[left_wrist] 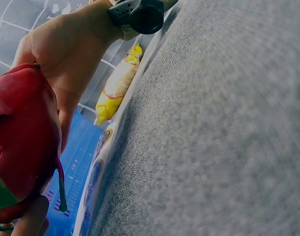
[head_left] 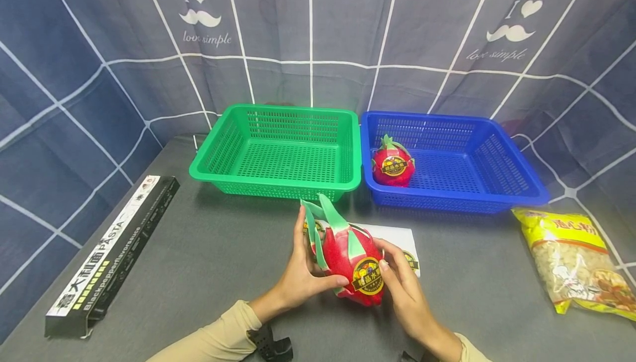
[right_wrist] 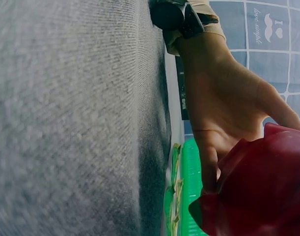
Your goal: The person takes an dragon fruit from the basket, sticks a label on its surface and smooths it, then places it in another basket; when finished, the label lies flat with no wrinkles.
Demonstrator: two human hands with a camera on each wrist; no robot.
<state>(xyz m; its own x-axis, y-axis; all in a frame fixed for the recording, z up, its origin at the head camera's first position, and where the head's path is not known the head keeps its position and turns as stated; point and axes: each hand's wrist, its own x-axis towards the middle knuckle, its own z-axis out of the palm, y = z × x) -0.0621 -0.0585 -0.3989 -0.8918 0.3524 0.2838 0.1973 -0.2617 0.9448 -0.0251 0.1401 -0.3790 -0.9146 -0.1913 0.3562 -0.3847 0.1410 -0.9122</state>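
A red dragon fruit [head_left: 343, 257] with green leafy tips is held between both hands above the grey table, tilted with its leaves to the upper left. The left hand [head_left: 298, 279] grips its left side, thumb across the front. At the right side, the right hand [head_left: 409, 298] holds it with thumb and fingers beside a round black-and-gold sticker [head_left: 367, 276]. Both wrist views show the fruit's red skin close up, hiding some fingertips. Behind the fruit lies a white sheet [head_left: 395, 235] with similar round stickers, partly covered.
A green basket [head_left: 275, 190] stands at the back. Beside it, a blue basket [head_left: 447, 203] contains another stickered dragon fruit [head_left: 393, 164]. A long black-and-white pasta box [head_left: 111, 251] lies at left, and a yellow-topped clear bag of pasta [head_left: 578, 262] at right.
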